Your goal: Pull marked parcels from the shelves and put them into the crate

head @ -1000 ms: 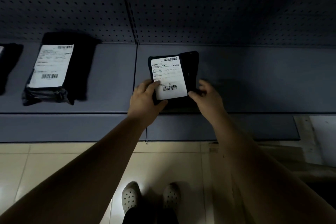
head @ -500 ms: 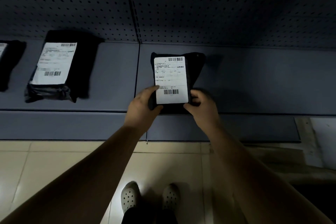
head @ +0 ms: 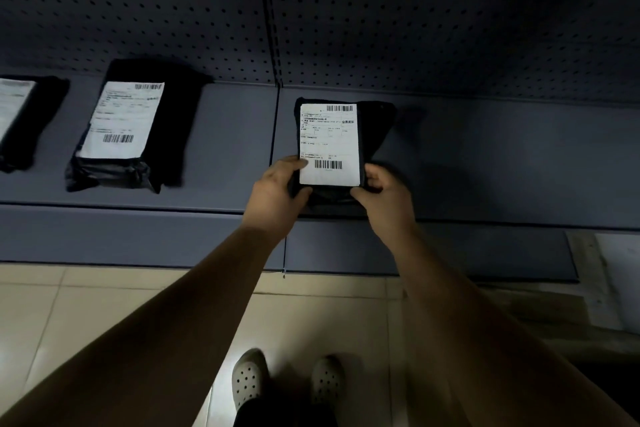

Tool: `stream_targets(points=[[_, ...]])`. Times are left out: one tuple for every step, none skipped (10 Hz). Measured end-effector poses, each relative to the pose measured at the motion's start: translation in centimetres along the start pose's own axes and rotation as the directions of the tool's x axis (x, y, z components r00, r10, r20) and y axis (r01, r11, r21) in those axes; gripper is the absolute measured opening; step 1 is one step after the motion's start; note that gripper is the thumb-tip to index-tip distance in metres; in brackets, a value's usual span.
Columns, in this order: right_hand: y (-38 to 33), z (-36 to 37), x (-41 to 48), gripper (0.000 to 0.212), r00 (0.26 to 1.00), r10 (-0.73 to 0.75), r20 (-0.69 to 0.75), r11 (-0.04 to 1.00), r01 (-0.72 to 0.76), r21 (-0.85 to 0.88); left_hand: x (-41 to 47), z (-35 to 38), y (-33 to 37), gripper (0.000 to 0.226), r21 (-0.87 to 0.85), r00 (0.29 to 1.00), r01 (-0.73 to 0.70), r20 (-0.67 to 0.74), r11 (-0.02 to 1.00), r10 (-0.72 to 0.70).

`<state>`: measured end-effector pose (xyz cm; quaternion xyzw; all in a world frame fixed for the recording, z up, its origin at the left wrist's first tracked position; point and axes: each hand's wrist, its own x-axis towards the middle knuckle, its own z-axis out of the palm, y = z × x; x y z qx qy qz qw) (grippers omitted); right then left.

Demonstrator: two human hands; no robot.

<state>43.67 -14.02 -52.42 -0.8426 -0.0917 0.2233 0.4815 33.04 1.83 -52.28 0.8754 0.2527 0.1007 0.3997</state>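
On a grey-blue metal shelf (head: 502, 163), a black plastic-wrapped parcel with a white barcode label (head: 138, 125) is laid flat at the left. Near the shelf's front edge, a smaller black parcel with a white printed label (head: 329, 142) is grasped at its lower corners by the left hand (head: 277, 191) and the right hand (head: 384, 198).
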Motion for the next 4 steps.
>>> stream_targets(points=[[-0.6,0.3,0.6,0.059,1.000,-0.015,-0.021,1.000,0.015,-0.007,0.7,-0.3,-0.3,0.044,0.040,0.999,-0.017,0.044,0.999,0.015],[-1.4,-0.3,-0.3,0.057,0.991,-0.125,-0.047,0.985,0.119,-0.121,0.4,-1.6,-0.3,0.043,0.065,0.999,-0.036,0.031,0.997,0.034],[-1.8,-1.2,-2.3,0.055,0.969,-0.241,0.058,0.947,0.248,-0.204,-1.0,-3.4,0.2,0.047,0.121,0.993,-0.115,0.043,0.986,0.110],[-3.3,-2.9,-4.3,0.055,0.945,-0.298,0.132,0.903,0.324,-0.281,-2.9,-5.9,1.3,0.058,0.193,0.980,-0.201,0.038,0.960,0.198]])
